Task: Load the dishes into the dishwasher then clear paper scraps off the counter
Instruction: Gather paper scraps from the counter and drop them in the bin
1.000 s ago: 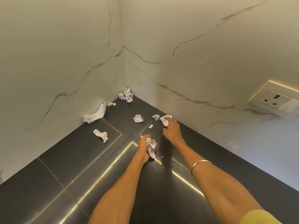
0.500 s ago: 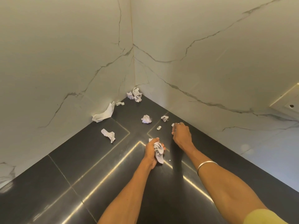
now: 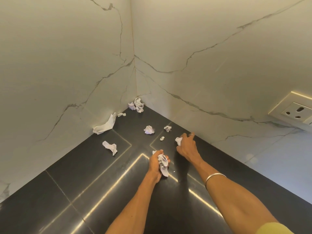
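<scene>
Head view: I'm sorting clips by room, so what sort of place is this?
Probably a kitchen counter corner: a glossy dark counter meets white marble-look walls, with a wall socket just above it. Both hands gather crumpled paper scraps.

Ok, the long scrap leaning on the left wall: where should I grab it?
Judging by its pose, pinch the long scrap at its crumpled lower end on the counter, coming from the open right side; its upper end leans on the wall, which blocks the left.

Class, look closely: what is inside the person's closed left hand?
The left hand grips a wad of crumpled paper scraps, sticking out past the fingers. The part within the palm is hidden.
</scene>
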`<state>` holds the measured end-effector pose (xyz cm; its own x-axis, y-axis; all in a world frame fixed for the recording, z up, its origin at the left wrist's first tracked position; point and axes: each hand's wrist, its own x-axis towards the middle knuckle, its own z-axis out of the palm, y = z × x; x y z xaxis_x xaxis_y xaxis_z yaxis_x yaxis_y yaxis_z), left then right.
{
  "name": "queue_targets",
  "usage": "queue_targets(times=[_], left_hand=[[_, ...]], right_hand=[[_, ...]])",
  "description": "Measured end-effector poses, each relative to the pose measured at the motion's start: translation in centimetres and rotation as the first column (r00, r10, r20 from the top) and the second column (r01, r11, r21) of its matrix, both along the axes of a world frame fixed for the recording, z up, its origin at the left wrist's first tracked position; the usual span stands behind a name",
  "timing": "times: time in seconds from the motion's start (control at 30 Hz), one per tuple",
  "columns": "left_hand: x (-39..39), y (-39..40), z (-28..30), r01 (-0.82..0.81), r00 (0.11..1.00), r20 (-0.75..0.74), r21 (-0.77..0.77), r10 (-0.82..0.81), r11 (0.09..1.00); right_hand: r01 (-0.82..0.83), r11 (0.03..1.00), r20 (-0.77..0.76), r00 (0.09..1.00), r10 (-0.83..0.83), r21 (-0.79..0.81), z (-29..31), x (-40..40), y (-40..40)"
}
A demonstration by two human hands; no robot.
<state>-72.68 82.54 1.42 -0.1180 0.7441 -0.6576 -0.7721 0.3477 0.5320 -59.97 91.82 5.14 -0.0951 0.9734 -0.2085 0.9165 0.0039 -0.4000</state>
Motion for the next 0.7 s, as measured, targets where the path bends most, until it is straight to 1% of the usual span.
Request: queue_targets(times=[0.07, 0.2, 0.27, 0.33, 0.47, 0.6, 0.7], left_hand=[[0.0, 0.1, -0.1, 0.006, 1.0, -0.002, 0.002, -0.006, 1.0], [0.0, 0.4, 0.0, 0.012, 1.0, 0.007, 0.015, -0.012, 1.0], [-0.1, 0.5, 0.0, 0.012, 1.0, 0.003, 0.02, -0.012, 1.0], [-0.1, 0.5, -0.1, 0.018, 1.0, -0.01, 0.021, -0.018, 1.0], [-0.1, 0.5, 0.3, 0.035, 0.998, -0.043, 0.026, -0.034, 0.999], [-0.2, 0.4, 0.3, 0.045, 0.996, -0.073, 0.018, -0.043, 0.999], [-0.2, 0.5, 0.2, 0.053, 0.995, -0.085, 0.021, -0.051, 0.998]], right_hand=[[0.033, 0.999, -0.04, 0.999, -0.034, -0.01, 0.1, -0.2, 0.4], [0.071, 0.997, -0.234, 0.97, -0.072, -0.014, 0.4, -0.6, 1.8], [0.063, 0.998, -0.301, 0.952, -0.051, 0.032, 0.7, -1.2, 2.5], [0.021, 0.997, -0.32, 0.947, 0.003, 0.071, 1.1, -2.4, 3.4], [-0.1, 0.992, -0.23, 0.966, 0.114, 0.075, 0.6, -5.0, 5.5], [-0.207, 0.978, 0.003, 0.978, 0.207, 0.025, -0.9, -6.5, 6.1], [-0.209, 0.976, 0.072, 0.976, 0.205, 0.064, -0.7, -6.7, 5.4]])
